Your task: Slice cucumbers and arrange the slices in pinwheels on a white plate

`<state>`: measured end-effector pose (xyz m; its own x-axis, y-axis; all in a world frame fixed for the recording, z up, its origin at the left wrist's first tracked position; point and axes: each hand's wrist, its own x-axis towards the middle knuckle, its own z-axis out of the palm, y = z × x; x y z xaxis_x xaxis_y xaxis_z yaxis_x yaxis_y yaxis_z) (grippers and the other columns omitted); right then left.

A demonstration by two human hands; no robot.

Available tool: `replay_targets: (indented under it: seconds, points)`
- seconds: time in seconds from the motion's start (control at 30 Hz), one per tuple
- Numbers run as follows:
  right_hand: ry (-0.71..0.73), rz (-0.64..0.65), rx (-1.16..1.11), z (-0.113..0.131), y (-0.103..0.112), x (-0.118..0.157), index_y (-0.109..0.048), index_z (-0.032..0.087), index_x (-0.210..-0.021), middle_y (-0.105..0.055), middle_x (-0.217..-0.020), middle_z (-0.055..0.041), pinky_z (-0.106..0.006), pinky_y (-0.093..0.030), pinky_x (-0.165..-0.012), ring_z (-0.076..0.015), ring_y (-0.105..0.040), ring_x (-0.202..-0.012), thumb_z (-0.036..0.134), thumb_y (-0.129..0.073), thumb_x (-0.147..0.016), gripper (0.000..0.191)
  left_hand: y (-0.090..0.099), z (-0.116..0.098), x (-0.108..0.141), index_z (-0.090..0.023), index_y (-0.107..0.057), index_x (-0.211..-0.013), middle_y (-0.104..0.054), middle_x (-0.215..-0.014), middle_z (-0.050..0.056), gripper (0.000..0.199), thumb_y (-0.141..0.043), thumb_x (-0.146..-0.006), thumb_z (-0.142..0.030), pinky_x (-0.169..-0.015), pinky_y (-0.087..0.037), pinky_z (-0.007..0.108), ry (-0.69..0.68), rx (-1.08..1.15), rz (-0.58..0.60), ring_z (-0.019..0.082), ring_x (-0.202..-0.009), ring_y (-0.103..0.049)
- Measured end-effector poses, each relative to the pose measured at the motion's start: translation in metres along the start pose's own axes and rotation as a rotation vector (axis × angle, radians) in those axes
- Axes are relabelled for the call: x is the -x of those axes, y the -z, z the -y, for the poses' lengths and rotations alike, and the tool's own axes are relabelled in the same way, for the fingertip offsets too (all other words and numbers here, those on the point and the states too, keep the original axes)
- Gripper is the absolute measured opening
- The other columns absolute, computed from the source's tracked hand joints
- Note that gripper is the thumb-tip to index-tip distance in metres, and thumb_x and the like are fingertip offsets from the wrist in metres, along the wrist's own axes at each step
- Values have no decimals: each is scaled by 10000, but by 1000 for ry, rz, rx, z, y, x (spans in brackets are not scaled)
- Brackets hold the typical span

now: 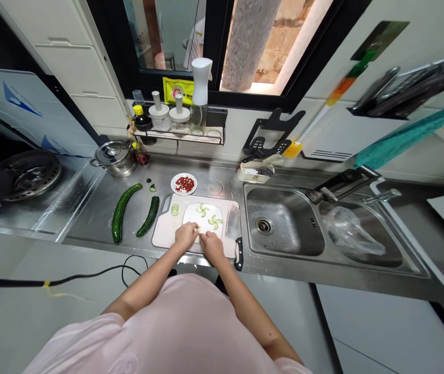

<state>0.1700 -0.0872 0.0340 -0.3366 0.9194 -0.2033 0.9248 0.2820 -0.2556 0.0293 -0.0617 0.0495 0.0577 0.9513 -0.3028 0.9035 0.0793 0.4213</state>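
Observation:
My left hand [186, 236] and my right hand [211, 246] meet at the near edge of a square white plate [191, 214]. Fingers of both are closed, and a small pale-green cucumber slice [199, 229] shows between their fingertips. Two pinwheels of cut cucumber, one at the back [202, 210] and one at the right [214, 222], lie on the plate. Under it is a light cutting board [162, 231] with a grey handle. A few round cucumber slices [174, 210] sit left of the plate. Along the board's right side lies a kitchen knife [239, 253], its black handle towards me.
Two whole cucumbers, one long [119, 213] and one shorter [148, 216], lie to the left. Behind the board stands a small plate [173, 189] of chopped red pieces. A lidded pot [115, 158] is at back left. The sink [284, 223] is on the right.

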Motion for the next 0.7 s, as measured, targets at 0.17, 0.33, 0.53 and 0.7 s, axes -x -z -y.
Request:
replay_targets:
  seconds: [0.17, 0.33, 0.53, 0.7]
  points:
    - [-3, 10, -2, 1, 2, -1, -636, 220, -1035, -583, -941, -78, -254, -348, -707, -181, -502, -898, 342, -309, -989, 352, 1, -1, 1, -273, -614, -1064, -633, -992, 21, 222, -529, -862, -307, -796, -396, 249, 6, 3, 4, 155, -931, -575]
    - [-4, -21, -4, 2, 2, -1, -635, 218, -1007, -584, -928, -70, -252, -342, -684, -177, -507, -877, 346, -298, -990, 361, 0, -1, 2, -273, -611, -1061, -630, -996, 20, 220, -525, -861, -310, -781, -400, 253, 0, -2, -10, 158, -924, -577]
    - [-13, 7, -6, 3, 4, -3, -634, 211, -998, -588, -944, -71, -249, -349, -688, -179, -516, -896, 333, -319, -985, 338, 4, -4, 5, -267, -612, -1070, -631, -1015, 24, 231, -515, -868, -322, -782, -402, 246, 18, -4, 3, 155, -940, -576]
    - [-11, 4, -25, 2, 6, -5, -635, 212, -1014, -597, -944, -70, -252, -355, -719, -179, -530, -898, 324, -337, -977, 321, 4, -4, 7, -268, -616, -1062, -630, -1015, 27, 229, -513, -869, -332, -781, -401, 245, 21, 19, -20, 157, -941, -575]
